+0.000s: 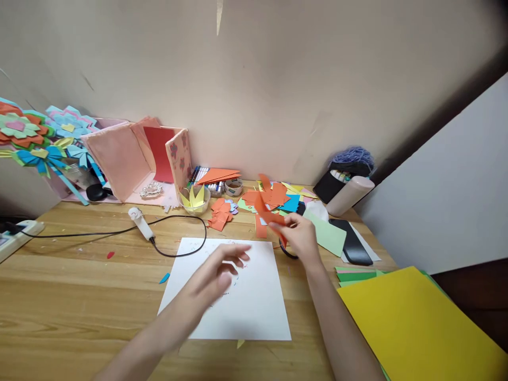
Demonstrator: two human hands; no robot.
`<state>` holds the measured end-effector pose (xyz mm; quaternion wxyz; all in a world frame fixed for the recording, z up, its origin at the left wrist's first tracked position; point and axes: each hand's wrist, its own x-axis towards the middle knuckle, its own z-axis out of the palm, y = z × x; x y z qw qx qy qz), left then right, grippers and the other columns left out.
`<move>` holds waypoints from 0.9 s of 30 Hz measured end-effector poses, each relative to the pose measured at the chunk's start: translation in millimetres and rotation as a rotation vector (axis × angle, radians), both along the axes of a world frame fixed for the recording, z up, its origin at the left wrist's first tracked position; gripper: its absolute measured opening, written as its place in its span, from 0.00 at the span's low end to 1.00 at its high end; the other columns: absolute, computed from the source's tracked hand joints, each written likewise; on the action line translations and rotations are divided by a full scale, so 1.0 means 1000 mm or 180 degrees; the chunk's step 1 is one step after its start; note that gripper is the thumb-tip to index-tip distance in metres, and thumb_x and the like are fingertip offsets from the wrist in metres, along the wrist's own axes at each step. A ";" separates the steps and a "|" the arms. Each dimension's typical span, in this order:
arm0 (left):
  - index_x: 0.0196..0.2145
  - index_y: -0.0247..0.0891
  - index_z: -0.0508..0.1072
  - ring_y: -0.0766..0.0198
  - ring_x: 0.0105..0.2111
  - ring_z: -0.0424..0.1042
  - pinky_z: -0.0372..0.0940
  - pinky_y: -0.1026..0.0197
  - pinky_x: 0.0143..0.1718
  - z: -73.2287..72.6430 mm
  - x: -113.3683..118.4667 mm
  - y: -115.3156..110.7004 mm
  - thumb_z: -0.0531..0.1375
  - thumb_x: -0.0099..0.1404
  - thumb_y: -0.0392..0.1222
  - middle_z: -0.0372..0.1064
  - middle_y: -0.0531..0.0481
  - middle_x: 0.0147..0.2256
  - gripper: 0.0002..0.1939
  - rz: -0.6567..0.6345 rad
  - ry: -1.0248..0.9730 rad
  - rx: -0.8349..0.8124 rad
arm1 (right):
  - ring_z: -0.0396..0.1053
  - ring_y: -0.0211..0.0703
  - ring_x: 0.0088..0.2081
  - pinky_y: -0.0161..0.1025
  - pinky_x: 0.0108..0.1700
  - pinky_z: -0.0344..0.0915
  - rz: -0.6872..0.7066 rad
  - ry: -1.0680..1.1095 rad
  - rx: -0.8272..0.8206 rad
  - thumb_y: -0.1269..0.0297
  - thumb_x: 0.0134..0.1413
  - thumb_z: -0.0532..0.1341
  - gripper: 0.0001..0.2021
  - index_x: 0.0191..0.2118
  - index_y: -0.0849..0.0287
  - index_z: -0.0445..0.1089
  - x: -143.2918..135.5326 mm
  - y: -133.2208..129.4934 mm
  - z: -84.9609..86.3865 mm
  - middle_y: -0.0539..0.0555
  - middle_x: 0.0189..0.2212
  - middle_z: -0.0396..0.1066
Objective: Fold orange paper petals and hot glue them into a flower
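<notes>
Pinching an orange strip [266, 212] in our right hand [300, 236], we hovered our left hand [213, 271], its grasp slack, right above the white sheet [254, 312]!

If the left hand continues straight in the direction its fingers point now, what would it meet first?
Probably the folded orange paper in the right hand, or that hand itself. Depth is unclear, so the left hand might pass in front.

No legible lettering or numbers.
</notes>
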<state>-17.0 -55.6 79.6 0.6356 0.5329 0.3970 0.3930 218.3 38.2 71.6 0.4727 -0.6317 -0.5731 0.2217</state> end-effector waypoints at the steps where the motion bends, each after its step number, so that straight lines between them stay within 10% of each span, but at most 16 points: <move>1: 0.53 0.41 0.63 0.53 0.51 0.60 0.57 0.52 0.50 0.004 -0.001 0.009 0.52 0.61 0.55 0.62 0.42 0.52 0.26 0.0095 -0.0035 -0.0169 | 0.57 0.35 0.22 0.33 0.25 0.54 0.0269 0.0020 -0.0047 0.50 0.34 0.67 0.20 0.18 0.59 0.59 -0.010 -0.008 0.000 0.47 0.18 0.62; 7: 0.42 0.31 0.69 0.53 0.47 0.66 0.58 0.52 0.50 -0.015 0.003 0.047 0.54 0.60 0.52 0.68 0.38 0.46 0.22 0.0035 -0.0728 -0.1115 | 0.54 0.34 0.23 0.32 0.25 0.51 0.1624 -0.0058 -0.0210 0.50 0.38 0.66 0.22 0.18 0.59 0.55 -0.059 -0.043 -0.013 0.46 0.19 0.57; 20: 0.48 0.35 0.64 0.53 0.45 0.69 0.64 0.54 0.45 -0.044 -0.012 0.056 0.60 0.47 0.33 0.67 0.41 0.48 0.28 0.0129 -0.0300 -0.0828 | 0.68 0.43 0.33 0.37 0.34 0.66 0.0811 0.1639 -0.0705 0.50 0.45 0.61 0.17 0.34 0.59 0.63 -0.057 -0.035 -0.066 0.53 0.30 0.70; 27: 0.62 0.43 0.39 0.52 0.55 0.58 0.59 0.48 0.51 -0.072 -0.008 0.048 0.59 0.52 0.37 0.48 0.36 0.59 0.45 0.0154 0.0732 0.0120 | 0.71 0.45 0.34 0.40 0.35 0.67 0.0890 0.1425 -0.0854 0.58 0.46 0.60 0.21 0.48 0.54 0.60 -0.039 -0.034 -0.089 0.52 0.32 0.72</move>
